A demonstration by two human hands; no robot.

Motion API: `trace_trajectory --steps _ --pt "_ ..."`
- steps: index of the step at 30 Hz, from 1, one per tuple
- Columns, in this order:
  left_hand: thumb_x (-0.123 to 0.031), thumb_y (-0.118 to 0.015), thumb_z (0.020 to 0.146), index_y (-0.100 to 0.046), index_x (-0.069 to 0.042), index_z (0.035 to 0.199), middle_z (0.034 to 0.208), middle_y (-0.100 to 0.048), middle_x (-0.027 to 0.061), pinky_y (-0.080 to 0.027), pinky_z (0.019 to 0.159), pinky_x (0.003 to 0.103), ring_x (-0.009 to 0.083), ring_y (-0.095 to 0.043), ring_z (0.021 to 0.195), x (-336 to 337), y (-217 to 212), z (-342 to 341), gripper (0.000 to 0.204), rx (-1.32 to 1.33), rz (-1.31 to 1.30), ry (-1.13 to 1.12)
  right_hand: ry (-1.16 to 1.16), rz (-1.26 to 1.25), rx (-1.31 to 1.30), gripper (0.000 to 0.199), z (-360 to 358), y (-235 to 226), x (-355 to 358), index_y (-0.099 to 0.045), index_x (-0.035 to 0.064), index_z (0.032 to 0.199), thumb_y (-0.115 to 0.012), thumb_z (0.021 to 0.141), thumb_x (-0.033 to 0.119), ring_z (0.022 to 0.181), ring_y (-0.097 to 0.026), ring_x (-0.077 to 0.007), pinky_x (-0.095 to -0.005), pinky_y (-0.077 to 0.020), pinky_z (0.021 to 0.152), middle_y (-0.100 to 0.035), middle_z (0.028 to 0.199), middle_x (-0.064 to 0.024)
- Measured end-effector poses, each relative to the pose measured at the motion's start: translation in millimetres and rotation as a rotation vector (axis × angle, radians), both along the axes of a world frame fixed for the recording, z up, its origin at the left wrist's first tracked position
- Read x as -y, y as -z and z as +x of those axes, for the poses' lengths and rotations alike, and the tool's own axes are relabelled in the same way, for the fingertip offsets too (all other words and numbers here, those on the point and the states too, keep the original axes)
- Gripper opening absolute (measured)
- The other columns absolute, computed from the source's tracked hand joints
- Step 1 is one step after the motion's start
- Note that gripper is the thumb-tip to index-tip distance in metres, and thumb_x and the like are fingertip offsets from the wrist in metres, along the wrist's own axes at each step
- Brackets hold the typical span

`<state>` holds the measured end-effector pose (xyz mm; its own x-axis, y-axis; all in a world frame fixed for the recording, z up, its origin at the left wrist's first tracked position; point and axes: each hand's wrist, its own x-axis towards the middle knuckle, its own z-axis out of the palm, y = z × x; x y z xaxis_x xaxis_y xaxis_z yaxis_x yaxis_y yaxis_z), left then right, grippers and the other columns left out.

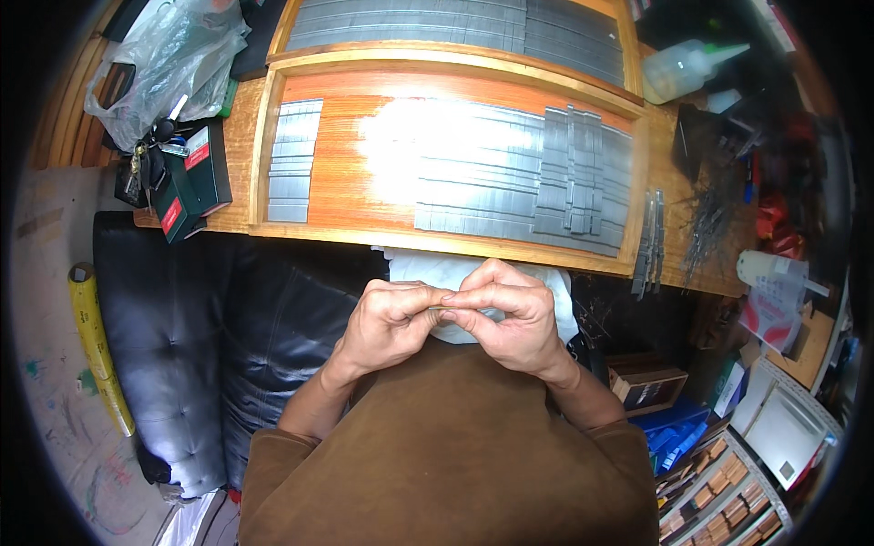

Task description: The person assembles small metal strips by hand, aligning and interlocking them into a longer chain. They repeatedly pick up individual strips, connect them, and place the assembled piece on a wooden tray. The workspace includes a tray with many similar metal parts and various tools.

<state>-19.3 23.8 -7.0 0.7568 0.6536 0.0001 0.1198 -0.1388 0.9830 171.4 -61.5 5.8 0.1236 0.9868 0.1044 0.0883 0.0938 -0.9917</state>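
In front of my chest, my left hand (393,320) and my right hand (512,318) meet with fingertips pinched together. Between them runs a thin strip (442,308), seen edge-on and mostly covered by the fingers; its exact kind cannot be made out. Just beyond the hands is a wood-framed tray (428,244) with an orange-brown base. Flat grey metal strips (482,207) lie side by side over its middle and right, some stacked on top, and a smaller group (293,168) lies at its left end. Glare hides part of the tray. White cloth (557,289) shows under the hands.
A second framed tray of grey strips (446,23) stands behind. Right of the trays are a squeeze bottle (678,71), loose strips (648,241) and dark thin scraps (706,223). Dark boxes (214,164), keys and a plastic bag (177,59) sit left. A black sofa (168,346) is beside me.
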Motion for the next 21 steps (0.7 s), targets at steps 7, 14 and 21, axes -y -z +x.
trace_trajectory --steps 7,14,21 --pt "0.011 -0.069 0.083 -0.078 0.003 0.108 0.085 -0.077 0.0183 -0.059 0.065 0.033 0.0279 -0.077 0.073 -0.2 -0.8 0.1 0.028 0.019 0.033 -0.009 0.012 0.037 -0.005 0.02 -1.5 0.3 -0.8 -0.081 0.0001 0.101 -0.084 0.083 -0.007 0.08 -0.068 -0.0158 -0.0288 -0.0548 0.069 -0.069 0.089 -0.0064" --pt "0.009 -0.071 0.083 -0.078 0.002 0.108 0.085 -0.077 0.0183 -0.059 0.065 0.034 0.0287 -0.077 0.073 -0.4 -1.0 -0.6 0.026 0.006 0.035 0.004 0.022 0.026 -0.01 0.019 -2.5 0.4 0.6 -0.081 -0.001 0.1 -0.084 0.083 -0.007 0.08 -0.069 -0.0161 -0.0285 -0.0555 0.07 -0.07 0.09 -0.007" --pt "0.006 -0.073 0.087 -0.078 0.002 0.109 0.084 -0.077 0.0183 -0.059 0.064 0.033 0.029 -0.078 0.073 -2.4 -3.7 -1.1 0.023 -0.022 0.005 0.029 0.017 0.002 -0.002 0.017 -1.4 0.6 1.4 -0.08 -0.0015 0.099 -0.084 0.083 -0.006 0.08 -0.069 -0.0165 -0.0282 -0.0555 0.07 -0.071 0.089 -0.0075"
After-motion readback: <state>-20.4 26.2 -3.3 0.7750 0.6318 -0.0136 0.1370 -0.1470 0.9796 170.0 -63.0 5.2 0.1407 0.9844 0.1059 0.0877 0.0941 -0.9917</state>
